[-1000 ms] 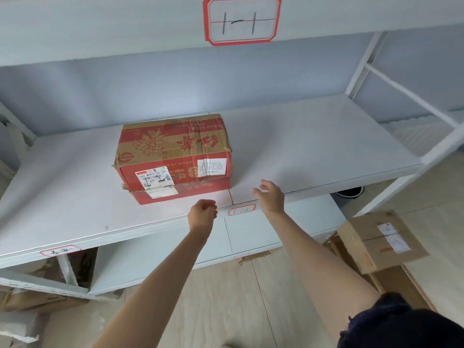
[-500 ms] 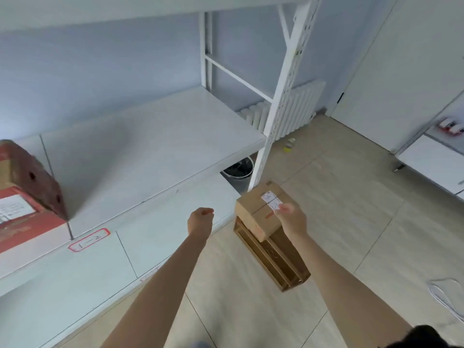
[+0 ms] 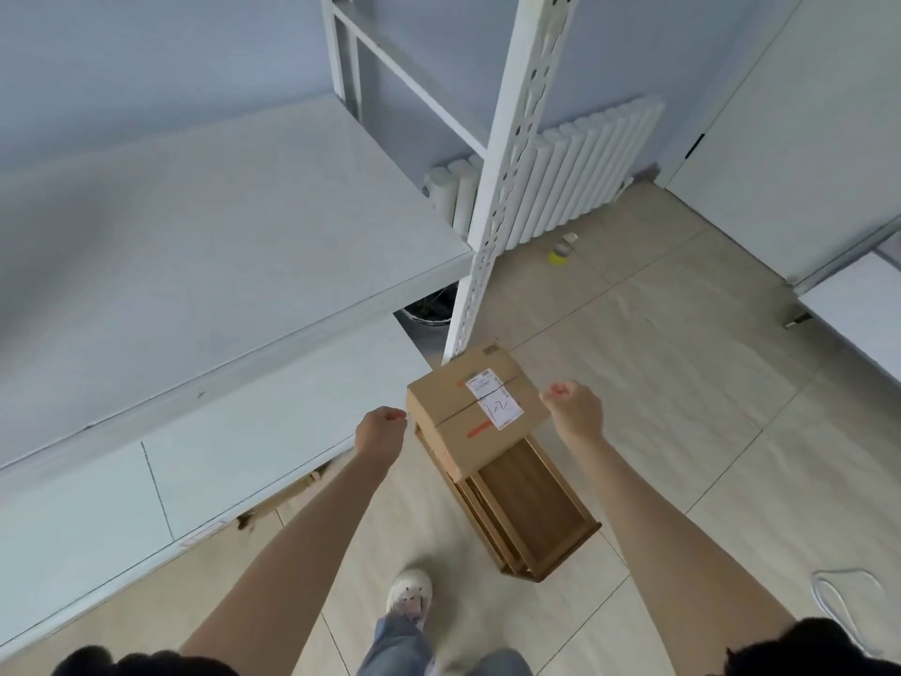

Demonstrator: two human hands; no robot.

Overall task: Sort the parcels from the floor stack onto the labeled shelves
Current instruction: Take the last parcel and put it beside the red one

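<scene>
Left hand (image 3: 380, 429) hangs above the floor just left of the parcel, fingers curled into a loose fist, with nothing in it and no contact made. Behind and to its left run the white shelves (image 3: 234, 226); the upper board and the lower board (image 3: 273, 431) show bare surface in this view, and any labels on them cannot be read from here. Between the two hands sits the cardboard parcel (image 3: 475, 407), resting on top of a wooden crate (image 3: 531, 509) on the floor, close by the foot of the perforated shelf upright (image 3: 507, 153). Its white address label (image 3: 495, 400) faces upward with a handwritten mark that appears to read 1-2, presumably so the destination shelf can be read before lifting. Right hand (image 3: 573, 409) hovers just right of the parcel, likewise curled closed and holding nothing. In my judgement the hands flank the box to take it by opposite sides; the pick-up has not yet begun. A radiator (image 3: 575, 178) stands against the wall beyond.
</scene>
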